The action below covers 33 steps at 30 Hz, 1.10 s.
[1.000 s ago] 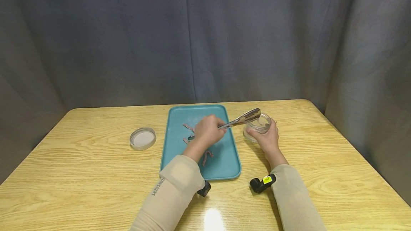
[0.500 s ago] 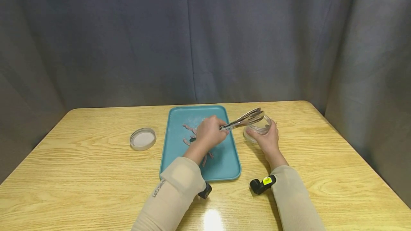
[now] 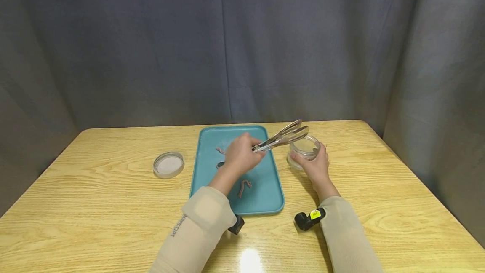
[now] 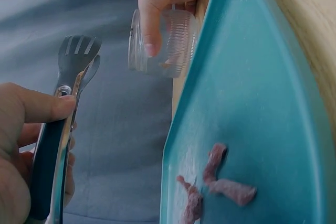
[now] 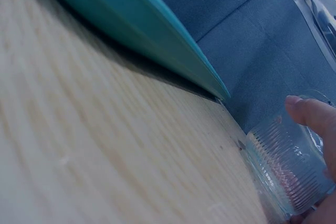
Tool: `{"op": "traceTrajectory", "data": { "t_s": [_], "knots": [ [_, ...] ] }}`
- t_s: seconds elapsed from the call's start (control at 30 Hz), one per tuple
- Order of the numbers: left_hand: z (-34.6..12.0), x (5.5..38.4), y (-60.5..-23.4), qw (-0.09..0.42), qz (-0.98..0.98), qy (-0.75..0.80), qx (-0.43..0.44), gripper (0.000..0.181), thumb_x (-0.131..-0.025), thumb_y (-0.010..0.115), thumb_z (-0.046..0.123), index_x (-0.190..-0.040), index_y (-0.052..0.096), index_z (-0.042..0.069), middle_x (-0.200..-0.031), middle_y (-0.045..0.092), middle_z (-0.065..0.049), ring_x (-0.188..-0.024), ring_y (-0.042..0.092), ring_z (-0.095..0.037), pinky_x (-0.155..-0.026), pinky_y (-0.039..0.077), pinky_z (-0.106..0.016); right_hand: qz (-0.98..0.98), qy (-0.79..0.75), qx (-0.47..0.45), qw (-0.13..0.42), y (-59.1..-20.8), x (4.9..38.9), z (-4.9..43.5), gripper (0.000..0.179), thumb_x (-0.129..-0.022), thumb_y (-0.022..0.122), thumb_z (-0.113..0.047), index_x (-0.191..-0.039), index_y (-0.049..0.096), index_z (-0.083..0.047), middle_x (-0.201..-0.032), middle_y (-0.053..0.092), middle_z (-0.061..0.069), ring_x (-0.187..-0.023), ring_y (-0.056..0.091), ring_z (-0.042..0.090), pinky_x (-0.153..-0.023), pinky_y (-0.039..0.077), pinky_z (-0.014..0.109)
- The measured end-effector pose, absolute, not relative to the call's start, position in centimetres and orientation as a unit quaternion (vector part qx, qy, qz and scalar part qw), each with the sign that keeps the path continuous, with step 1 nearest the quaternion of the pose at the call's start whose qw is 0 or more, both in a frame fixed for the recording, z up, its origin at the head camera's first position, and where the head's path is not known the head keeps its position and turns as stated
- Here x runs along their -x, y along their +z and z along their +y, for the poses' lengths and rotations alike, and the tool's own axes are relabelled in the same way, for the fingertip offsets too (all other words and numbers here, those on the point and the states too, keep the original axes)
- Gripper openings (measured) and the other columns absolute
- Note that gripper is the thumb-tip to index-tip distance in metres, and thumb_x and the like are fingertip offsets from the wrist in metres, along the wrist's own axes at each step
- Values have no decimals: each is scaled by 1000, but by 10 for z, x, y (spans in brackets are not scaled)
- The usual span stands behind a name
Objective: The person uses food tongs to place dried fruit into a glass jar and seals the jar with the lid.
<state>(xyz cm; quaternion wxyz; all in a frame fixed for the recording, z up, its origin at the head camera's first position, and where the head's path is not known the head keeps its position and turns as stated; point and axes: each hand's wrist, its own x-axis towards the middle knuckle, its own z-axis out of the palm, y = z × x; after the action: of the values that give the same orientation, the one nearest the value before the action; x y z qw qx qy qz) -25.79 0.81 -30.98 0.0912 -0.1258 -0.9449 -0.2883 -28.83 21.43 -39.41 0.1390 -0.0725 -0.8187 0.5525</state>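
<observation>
My left hand grips metal serving tongs above the tray, thumb pressing one arm in the left wrist view. The tongs' slotted ends stand apart with nothing between them, up and left of the jar's mouth. Around a clear ribbed jar, right of the tray, curl the thumb and fingers of my right hand. Something pinkish shows through the jar's wall. On the blue-green tray lie several pinkish twisted strips, one bent strip near the front; my left hand partly hides others.
A round lid with a pale inside lies on the wooden table, left of the tray. A dark curtain hangs behind the table and along its sides.
My left hand and the tongs have drawn left and up from the jar's mouth, and the tongs' ends have spread wider. My right hand keeps its hold on the jar in about the same place.
</observation>
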Motion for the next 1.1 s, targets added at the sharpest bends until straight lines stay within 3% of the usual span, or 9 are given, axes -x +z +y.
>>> {"op": "traceTrajectory", "data": {
  "t_s": [0.13, 0.37, 0.63, 0.87, 1.1],
  "knots": [
    [1, 257, -308, 107, -940, -295, 131, 19, -76, 65, 26, -93, 69, 19, -76, 47, 3, -61, 43, -13, -49, 34, -28, -817, 554, 72, 141, -394, 289, 214, 91, -69, 71, -23, -136, 12, -7, -131, 21, 19, -119, 19, 34, -94, 19, 45],
    [-16, 254, -304, 116, -941, -293, 125, 32, -75, 66, 26, -104, 64, 15, -80, 47, 1, -65, 43, -13, -52, 35, -28, -819, 552, 74, 138, -394, 287, 214, 91, -70, 71, -25, -136, 11, -7, -131, 20, 19, -120, 16, 35, -94, 18, 47],
    [-41, 248, -303, 145, -930, -305, 143, 36, -74, 68, 22, -106, 63, 8, -87, 50, -3, -77, 49, -17, -63, 41, -30, -822, 548, 71, 141, -393, 287, 213, 90, -70, 71, -23, -136, 12, -7, -131, 21, 19, -120, 18, 34, -95, 18, 46],
    [-59, 242, -298, 165, -935, -278, 146, 37, -72, 68, 23, -106, 63, 8, -77, 45, -1, -65, 40, -16, -51, 33, -29, -818, 555, 61, 137, -393, 288, 215, 90, -71, 71, -23, -135, 11, -7, -131, 19, 19, -120, 17, 34, -95, 17, 46],
    [-81, 235, -300, 169, -935, -276, 142, 40, -71, 69, 22, -108, 62, 6, -75, 44, -3, -63, 36, -17, -51, 30, -29, -819, 556, 65, 129, -393, 288, 216, 91, -71, 71, -24, -136, 9, -7, -131, 18, 19, -120, 16, 34, -95, 18, 45]
  ]
}}
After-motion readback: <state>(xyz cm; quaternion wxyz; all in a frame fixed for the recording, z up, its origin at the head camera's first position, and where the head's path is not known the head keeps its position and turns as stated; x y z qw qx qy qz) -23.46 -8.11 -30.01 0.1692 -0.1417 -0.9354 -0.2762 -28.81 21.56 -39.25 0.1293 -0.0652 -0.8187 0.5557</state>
